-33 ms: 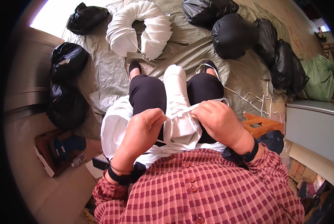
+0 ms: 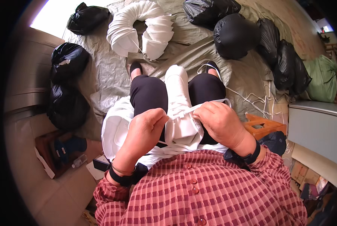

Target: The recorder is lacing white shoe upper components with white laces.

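Between my knees, toe pointing away from me, lies a white sneaker [image 2: 177,81] with laces across its upper and its tongue [image 2: 184,129] toward me. My left hand [image 2: 147,126] is closed, fingertips pinched at the left lace edge of the shoe; what exactly lies between them is partly hidden. On the other side my right hand [image 2: 217,122] pinches a white shoelace [image 2: 194,108], stretched from the shoe, with a loop standing out behind the knuckles. White shoe pieces [image 2: 113,130] rest by my left thigh, and more white strands lie in my lap.
A curved row of stacked white shoe uppers [image 2: 119,32] lies ahead on a greyish sheet [image 2: 108,75]. Black bags [image 2: 237,35] stand around both sides. At right are an orange stool [image 2: 264,126], loose white laces [image 2: 265,100] and a grey cabinet [image 2: 319,120].
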The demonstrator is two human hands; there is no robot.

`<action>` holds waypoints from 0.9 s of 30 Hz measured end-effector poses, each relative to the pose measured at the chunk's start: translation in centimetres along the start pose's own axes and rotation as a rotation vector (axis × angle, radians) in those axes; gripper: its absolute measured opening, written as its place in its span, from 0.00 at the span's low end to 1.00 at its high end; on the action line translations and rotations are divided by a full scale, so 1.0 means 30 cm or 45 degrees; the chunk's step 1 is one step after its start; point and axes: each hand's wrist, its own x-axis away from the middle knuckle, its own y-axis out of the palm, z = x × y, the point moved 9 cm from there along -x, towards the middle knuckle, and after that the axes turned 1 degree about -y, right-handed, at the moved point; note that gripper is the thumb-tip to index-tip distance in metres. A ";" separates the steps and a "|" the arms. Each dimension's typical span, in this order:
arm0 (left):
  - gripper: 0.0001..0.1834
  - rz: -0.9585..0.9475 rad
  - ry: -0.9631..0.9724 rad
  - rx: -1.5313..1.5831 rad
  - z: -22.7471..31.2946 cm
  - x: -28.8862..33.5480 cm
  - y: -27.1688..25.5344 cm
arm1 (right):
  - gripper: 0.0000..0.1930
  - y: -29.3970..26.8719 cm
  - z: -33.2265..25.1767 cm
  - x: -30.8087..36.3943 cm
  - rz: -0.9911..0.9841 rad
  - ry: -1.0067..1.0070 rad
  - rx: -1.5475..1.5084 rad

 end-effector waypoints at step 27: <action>0.05 0.495 0.182 -0.343 0.068 0.094 0.040 | 0.16 0.003 -0.109 0.073 0.293 -0.033 0.252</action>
